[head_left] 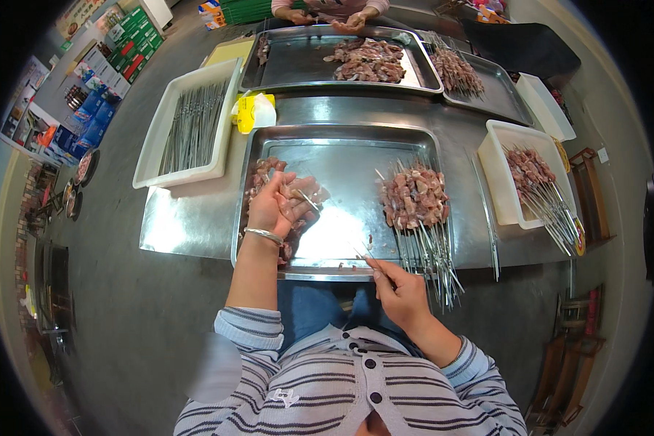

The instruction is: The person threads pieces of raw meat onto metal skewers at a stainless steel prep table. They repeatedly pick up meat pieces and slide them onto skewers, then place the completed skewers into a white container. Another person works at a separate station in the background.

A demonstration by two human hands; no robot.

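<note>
My left hand (284, 203), palm up over the left side of a steel tray (327, 267), holds raw meat on its palm and fingers. A short, bright, thin length shows at its fingers; whether it belongs to a skewer I cannot tell. Loose raw meat pieces (267, 166) lie beneath and around that hand. At the tray's near edge my right hand (400, 289) pinches a thin metal skewer (366, 256), whose far part fades into the glare. Loaded meat skewers (415, 199) are piled at the tray's right, their bare metal ends hanging over the near rim.
A white bin (231, 125) of bare skewers stands left, beside a yellow packet (248, 113). At right, a white bin (493, 174) holds loaded skewers; loose skewers (489, 223) lie nearby. Across the table, another person's hands (351, 22) are above a second meat tray (294, 82).
</note>
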